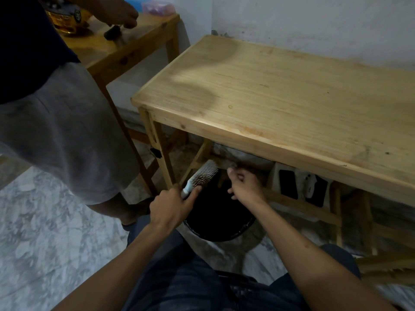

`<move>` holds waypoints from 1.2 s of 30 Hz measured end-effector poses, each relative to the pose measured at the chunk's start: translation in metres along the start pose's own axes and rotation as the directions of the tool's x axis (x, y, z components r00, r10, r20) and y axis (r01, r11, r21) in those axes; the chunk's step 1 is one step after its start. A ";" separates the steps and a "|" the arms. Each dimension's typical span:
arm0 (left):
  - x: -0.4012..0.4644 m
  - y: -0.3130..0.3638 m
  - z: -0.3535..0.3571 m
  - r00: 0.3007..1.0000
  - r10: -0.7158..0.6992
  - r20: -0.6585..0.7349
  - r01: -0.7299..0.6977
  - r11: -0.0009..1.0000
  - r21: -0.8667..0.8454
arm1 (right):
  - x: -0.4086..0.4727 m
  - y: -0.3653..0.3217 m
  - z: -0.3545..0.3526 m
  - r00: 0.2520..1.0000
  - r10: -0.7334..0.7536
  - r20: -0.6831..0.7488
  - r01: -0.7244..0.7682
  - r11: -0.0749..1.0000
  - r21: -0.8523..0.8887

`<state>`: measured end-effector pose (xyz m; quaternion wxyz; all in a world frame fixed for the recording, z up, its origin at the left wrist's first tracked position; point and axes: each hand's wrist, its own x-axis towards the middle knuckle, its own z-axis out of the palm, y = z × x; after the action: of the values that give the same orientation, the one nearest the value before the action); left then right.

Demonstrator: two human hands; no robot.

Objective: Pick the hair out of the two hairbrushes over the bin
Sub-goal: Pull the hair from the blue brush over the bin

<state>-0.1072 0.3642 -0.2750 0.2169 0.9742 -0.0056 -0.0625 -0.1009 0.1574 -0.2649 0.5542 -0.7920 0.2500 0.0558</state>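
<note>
One hairbrush [203, 176] is in view, at 6 o'clock of frame centre. One black bin [219, 217] sits below it. Two wooden tables are present: one [292, 93] at 3 o'clock, one [125, 48] at 11 o'clock. Two hands of the wearer, left [171, 206] and right [246, 184], are visible, plus one hand of a second person [119, 12].

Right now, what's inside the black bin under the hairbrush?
The black bin shows only a dark interior; no contents can be made out. The left hand holds the hairbrush over it, and both hands cover part of the opening.
</note>
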 end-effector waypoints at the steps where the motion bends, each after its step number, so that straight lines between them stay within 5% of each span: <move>1: 0.000 0.004 0.000 1.000 0.002 0.025 -0.002 1.000 -0.007 | -0.002 0.000 0.003 1.000 0.005 0.020 -0.005 1.000 -0.003; 7: 0.001 0.013 0.004 0.991 0.079 0.107 -0.075 0.996 -0.040 | 0.000 0.004 0.014 0.973 -0.005 0.229 0.005 1.000 0.000; 12: 0.002 0.005 0.001 0.990 0.056 0.130 -0.043 0.994 -0.098 | 0.013 0.006 0.001 1.000 0.003 0.009 -0.004 0.994 0.111; 18: 0.003 -0.002 -0.002 0.996 0.007 0.089 0.001 0.996 -0.089 | 0.016 0.013 -0.020 0.992 0.100 -0.083 -0.099 0.995 0.019; 25: 0.000 0.012 0.001 0.992 0.090 0.089 -0.081 0.991 -0.107 | 0.007 0.007 0.000 0.984 0.095 0.151 -0.093 0.995 -0.021; 29: -0.005 0.021 0.003 0.990 0.120 0.072 -0.115 0.992 -0.059 | -0.001 0.009 0.015 0.960 -0.035 0.279 0.041 0.999 -0.015; 36: -0.001 0.011 0.001 0.995 0.076 0.066 -0.071 0.994 -0.078 | 0.009 0.014 0.001 0.997 -0.063 0.036 0.059 0.994 0.094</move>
<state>-0.1078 0.3539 -0.2709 0.2556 0.9617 -0.0464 -0.0880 -0.0992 0.1521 -0.2801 0.5967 -0.7714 0.2171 0.0427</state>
